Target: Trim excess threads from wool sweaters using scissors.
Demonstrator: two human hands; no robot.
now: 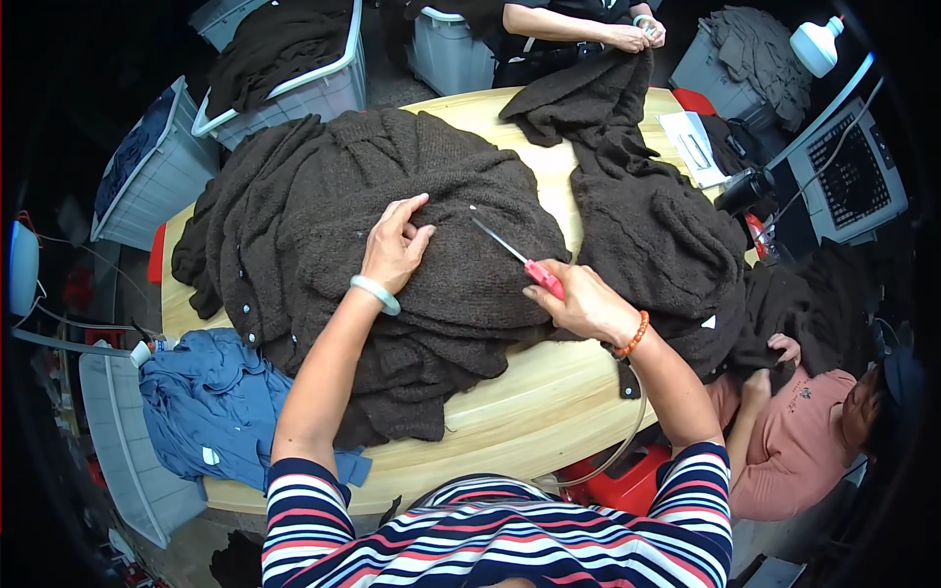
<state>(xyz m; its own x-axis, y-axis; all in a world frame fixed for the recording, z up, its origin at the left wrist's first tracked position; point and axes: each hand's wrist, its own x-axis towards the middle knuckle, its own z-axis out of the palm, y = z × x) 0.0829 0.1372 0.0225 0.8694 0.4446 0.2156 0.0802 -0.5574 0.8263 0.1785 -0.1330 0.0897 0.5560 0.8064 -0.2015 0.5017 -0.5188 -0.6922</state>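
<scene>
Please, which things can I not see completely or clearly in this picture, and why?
Head view:
- Part of the red handle: hidden by the right hand.
- Tabletop under the dark knitted pile: covered by the pile.
- Head of the co-worker at the top: cut off by the upper edge.
- Pale speck near the metal shaft: too small to identify.

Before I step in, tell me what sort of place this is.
Likely a garment workshop: dark knitted cloth is heaped on a wooden table, with cloth-filled grey bins standing near it.
</scene>
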